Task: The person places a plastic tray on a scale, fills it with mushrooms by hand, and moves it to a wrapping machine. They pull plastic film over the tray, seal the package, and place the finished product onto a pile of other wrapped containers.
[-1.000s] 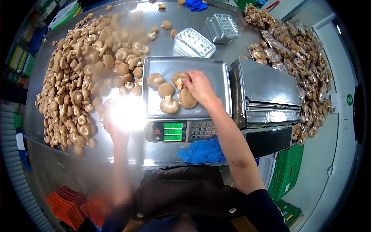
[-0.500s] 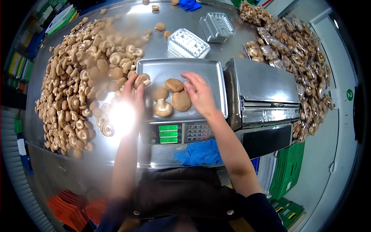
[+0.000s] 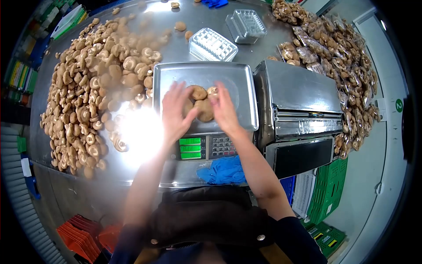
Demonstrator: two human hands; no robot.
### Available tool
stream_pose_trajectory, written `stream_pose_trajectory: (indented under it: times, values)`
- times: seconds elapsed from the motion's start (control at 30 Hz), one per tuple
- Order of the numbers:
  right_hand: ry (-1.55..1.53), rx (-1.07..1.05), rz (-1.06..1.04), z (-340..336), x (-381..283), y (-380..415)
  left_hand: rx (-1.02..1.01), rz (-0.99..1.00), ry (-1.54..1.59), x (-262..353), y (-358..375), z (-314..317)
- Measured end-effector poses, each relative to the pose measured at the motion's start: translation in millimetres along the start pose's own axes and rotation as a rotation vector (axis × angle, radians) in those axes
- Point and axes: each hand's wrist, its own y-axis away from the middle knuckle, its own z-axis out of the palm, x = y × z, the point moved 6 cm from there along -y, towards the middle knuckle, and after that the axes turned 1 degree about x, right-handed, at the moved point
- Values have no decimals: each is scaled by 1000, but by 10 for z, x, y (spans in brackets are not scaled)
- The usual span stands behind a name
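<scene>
Several brown shiitake mushrooms lie together on the metal tray of a weighing scale. My left hand reaches over the tray from the left, its thumb apart from its fingers. It cups the left side of the group and partly covers a mushroom there. On the other side, my right hand has a smaller mushroom with a pale underside between thumb and fingers. Another brown cap sits between both hands. Below the tray, the scale's green display is lit, its digits unreadable.
A large heap of loose mushrooms covers the left of the steel table. Clear plastic punnets stand behind the scale. A metal wrapping machine stands right, beside bagged mushrooms. A blue cloth or glove lies in front.
My left hand has moved right, from the tray's left edge to over the mushrooms, and no longer visibly holds one. The mushrooms are closer together. My right hand now grips a small mushroom.
</scene>
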Motion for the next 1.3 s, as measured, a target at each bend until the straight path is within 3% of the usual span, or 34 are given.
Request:
stream_pose_trajectory:
  times: [0.03,0.13,0.23,0.3,0.33,0.37,0.4,0.43,0.5,0.6,0.7,0.87,0.97,1.07,1.23,1.3]
  values:
    - [76,-28,-36,63,-61,29,-54,-79,95,-68,-18,113]
    - [57,-45,-57,46,-128,70,-52,-78,132,-130,-16,140]
    - [-54,-33,47,-131,-16,68,58,-138,355,-157,53,-9]
    - [-80,38,101,-313,154,74,176,-399,402,-309,185,-248]
    - [-132,23,217,-421,209,108,289,-408,399,-486,302,-288]
    - [-72,-23,267,-430,325,136,259,-519,376,-552,368,-320]
    - [-12,-71,323,-408,473,190,-2,-511,48,-714,405,-291]
    - [-42,-133,283,-348,514,209,-110,-411,87,-1132,571,-33]
    - [7,-112,261,-289,480,199,-225,-342,168,-1309,646,209]
    - [-142,-102,349,-240,558,197,-135,-238,75,-1236,592,218]
    - [-228,-141,375,-252,624,208,10,-479,321,-1159,596,83]
    - [-190,-173,193,-783,366,108,102,-701,538,-13,364,-278]
    - [-153,-152,78,-1527,310,43,160,-622,560,549,187,-202]
    - [-116,-131,60,-2288,636,41,93,-632,572,1331,-136,225]
    - [-102,-116,224,-3450,1657,37,-140,-510,661,1741,-635,1613]
    - [-53,-81,251,-3822,2100,-27,-188,-627,614,2245,-830,2008]
